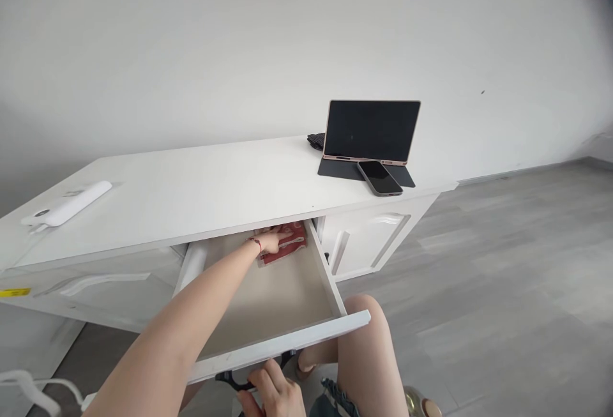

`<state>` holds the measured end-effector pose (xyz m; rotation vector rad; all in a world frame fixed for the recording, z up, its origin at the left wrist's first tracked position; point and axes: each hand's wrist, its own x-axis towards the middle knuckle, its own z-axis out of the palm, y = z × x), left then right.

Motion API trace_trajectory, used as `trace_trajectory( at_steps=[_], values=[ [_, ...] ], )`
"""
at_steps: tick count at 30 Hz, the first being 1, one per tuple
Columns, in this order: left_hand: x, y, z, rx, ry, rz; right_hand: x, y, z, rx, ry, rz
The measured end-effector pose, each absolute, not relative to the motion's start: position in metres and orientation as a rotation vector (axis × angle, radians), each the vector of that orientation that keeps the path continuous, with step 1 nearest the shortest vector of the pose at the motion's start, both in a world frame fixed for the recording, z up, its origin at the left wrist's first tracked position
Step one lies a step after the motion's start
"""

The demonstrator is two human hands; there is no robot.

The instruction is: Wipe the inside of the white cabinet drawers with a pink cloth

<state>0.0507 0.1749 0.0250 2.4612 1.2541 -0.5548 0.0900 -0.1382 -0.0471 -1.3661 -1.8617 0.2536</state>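
Observation:
A white drawer is pulled out from under the tabletop. My left hand, with a red bracelet at the wrist, reaches into its back part. Its fingers look stretched out over a flat red-patterned item, perhaps a cloth or packet; the fingers touch its upper face, and part of it lies hidden under the hand and the tabletop. Below the drawer front, my right hand is curled round the dark drawer handle.
On the white tabletop stand a tablet on a dark cover, a phone, a black folded item and a white device at left. A closed cupboard door is right of the drawer. My knee is beside the drawer's front corner.

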Motion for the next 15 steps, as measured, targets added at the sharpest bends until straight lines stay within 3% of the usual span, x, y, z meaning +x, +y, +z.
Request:
trace_trajectory(
  at_steps=[15],
  values=[
    [0.072, 0.116, 0.034, 2.597, 1.066, -0.526, 0.1, -0.146, -0.029, -1.372, -1.873, 0.297]
  ],
)
